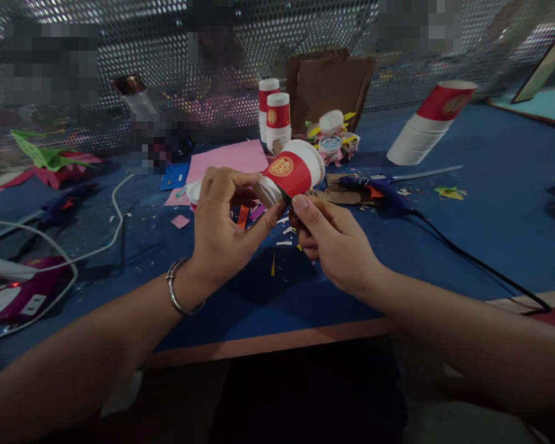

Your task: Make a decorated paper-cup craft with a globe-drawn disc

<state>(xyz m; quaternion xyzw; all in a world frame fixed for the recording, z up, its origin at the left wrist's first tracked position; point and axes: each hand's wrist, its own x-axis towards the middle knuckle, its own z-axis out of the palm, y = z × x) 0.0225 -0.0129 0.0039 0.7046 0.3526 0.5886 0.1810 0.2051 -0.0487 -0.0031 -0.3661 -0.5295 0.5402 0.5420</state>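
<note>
A red and white paper cup [290,174] with a round gold print is tilted sideways above the table. My left hand [229,222] grips it near its base end, thumb below and fingers on top. My right hand [330,237] is closed beside the cup, its thumb and fingers pinched on a small dark tool [287,197] that touches the cup near its base. Most of that tool is hidden by the fingers, so its kind is unclear. Small paper scraps [284,243] lie on the table below the hands.
Stacked paper cups [278,120] stand behind, and a leaning cup stack [419,132] is at right. A blue glue gun [388,191] trails a black cord. Pink paper [226,157], a cardboard piece [330,89] and a decorated paper craft [332,139] lie farther back. A purple power strip [25,296] sits left.
</note>
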